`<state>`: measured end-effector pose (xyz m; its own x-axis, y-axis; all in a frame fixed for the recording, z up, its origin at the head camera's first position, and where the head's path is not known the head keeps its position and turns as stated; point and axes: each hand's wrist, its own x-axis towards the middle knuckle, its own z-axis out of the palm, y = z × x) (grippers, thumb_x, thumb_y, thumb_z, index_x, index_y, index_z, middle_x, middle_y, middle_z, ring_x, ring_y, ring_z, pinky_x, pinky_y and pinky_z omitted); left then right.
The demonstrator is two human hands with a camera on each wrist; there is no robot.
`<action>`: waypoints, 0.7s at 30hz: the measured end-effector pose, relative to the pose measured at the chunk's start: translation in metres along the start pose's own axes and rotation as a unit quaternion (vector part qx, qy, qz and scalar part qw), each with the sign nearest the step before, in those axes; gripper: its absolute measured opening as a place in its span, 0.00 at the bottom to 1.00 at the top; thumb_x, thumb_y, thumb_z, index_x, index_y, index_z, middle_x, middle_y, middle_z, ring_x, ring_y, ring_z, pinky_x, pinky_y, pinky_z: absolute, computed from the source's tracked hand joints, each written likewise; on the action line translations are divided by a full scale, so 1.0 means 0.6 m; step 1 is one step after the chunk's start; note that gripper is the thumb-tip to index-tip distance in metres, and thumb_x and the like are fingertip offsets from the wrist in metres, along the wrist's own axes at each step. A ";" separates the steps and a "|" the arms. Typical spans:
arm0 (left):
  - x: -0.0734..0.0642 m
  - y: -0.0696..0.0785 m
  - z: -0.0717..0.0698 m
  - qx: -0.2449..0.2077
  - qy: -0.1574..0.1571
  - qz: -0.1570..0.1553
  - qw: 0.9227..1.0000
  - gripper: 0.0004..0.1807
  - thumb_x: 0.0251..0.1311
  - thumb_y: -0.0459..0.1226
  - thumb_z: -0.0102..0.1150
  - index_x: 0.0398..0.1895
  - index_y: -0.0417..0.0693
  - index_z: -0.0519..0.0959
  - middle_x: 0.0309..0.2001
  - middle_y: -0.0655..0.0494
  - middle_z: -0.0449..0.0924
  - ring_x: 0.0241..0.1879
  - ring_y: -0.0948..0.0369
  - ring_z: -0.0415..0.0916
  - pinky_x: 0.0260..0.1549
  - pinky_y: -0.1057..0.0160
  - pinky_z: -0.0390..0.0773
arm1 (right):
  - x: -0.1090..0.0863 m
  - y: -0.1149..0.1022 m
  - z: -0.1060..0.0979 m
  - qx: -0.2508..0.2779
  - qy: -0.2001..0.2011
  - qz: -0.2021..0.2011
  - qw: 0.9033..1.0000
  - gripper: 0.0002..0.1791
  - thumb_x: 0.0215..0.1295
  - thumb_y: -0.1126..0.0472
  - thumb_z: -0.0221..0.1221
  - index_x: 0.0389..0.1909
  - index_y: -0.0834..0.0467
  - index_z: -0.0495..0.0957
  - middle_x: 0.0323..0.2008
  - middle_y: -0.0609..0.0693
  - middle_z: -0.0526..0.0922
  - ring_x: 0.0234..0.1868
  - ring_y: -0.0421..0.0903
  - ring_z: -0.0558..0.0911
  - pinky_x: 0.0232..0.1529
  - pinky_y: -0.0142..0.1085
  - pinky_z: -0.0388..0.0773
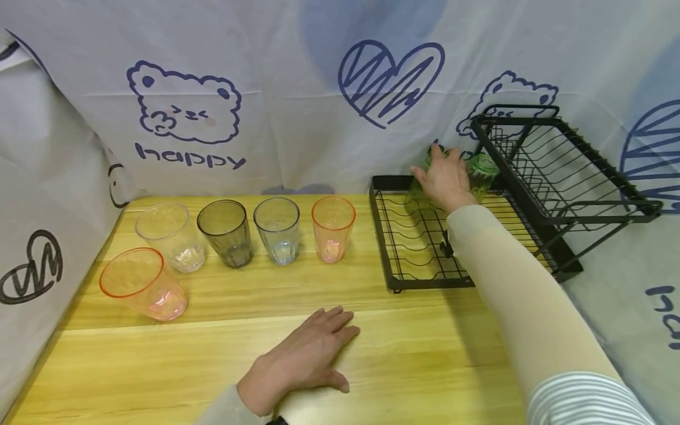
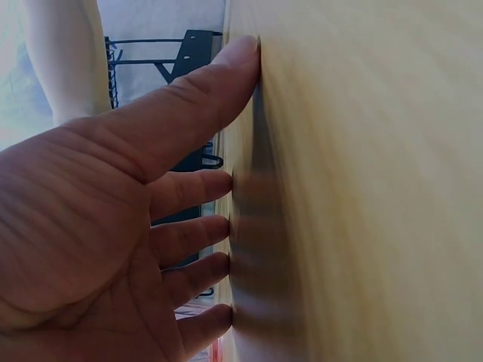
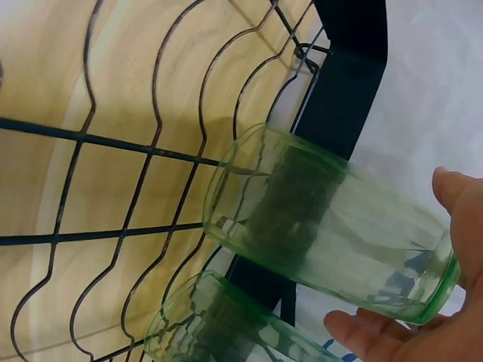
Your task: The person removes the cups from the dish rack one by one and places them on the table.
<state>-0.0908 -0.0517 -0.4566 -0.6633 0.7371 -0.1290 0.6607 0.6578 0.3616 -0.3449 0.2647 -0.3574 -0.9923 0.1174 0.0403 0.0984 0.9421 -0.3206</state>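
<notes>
My right hand [image 1: 445, 180] reaches into the black dish rack [image 1: 393, 283] at its back, with fingers and thumb around the base of a green glass [image 3: 339, 226]. That glass is upside down, its mouth down at the rack's wires. Beside it in the rack is a second green glass [image 1: 482, 171], also mouth down. My left hand [image 1: 305, 354] rests on the wooden table [image 1: 414, 354] in front of the rack, fingers spread and holding nothing. In the left wrist view, the fingertips of the left hand [image 2: 113, 204] touch the tabletop.
Upright on the table's left stand an orange-rimmed glass [image 1: 146, 286], a clear glass [image 1: 170, 236], a grey glass [image 1: 225, 233], a bluish glass [image 1: 277, 230] and a pinkish glass [image 1: 333, 230]. A raised upper tier [image 1: 568, 171] overhangs the rack's right side. A printed white cloth [image 1: 292, 118] hangs behind.
</notes>
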 end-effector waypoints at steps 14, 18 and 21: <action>-0.001 0.002 0.000 0.010 -0.004 -0.006 1.000 0.53 0.49 0.62 0.79 0.77 0.52 0.71 0.81 0.48 0.62 0.81 0.48 0.57 0.79 0.37 0.57 | 0.004 -0.007 0.001 -0.014 -0.041 0.022 0.999 0.41 0.80 0.40 0.53 0.83 0.55 0.54 0.73 0.73 0.59 0.62 0.74 0.74 0.64 0.68 0.74; 0.000 0.001 0.000 0.008 -0.005 -0.008 1.000 0.53 0.49 0.62 0.78 0.77 0.52 0.71 0.81 0.49 0.62 0.82 0.48 0.56 0.79 0.37 0.56 | 0.002 -0.006 -0.001 -0.013 -0.039 0.017 0.999 0.38 0.80 0.43 0.54 0.82 0.56 0.56 0.72 0.73 0.62 0.60 0.73 0.75 0.62 0.67 0.75; 0.000 0.001 0.000 0.007 -0.006 -0.009 1.000 0.53 0.49 0.62 0.78 0.77 0.52 0.71 0.81 0.49 0.62 0.82 0.48 0.56 0.79 0.37 0.57 | 0.002 -0.005 0.000 -0.013 -0.037 0.014 0.999 0.38 0.80 0.44 0.54 0.81 0.57 0.57 0.72 0.74 0.62 0.59 0.74 0.76 0.62 0.67 0.75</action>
<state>-0.0905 -0.0513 -0.4565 -0.6708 0.7270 -0.1466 0.6537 0.6729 0.3461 -0.3462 0.2620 -0.3565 -0.9919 0.1205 -0.0392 0.1267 0.9470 -0.2951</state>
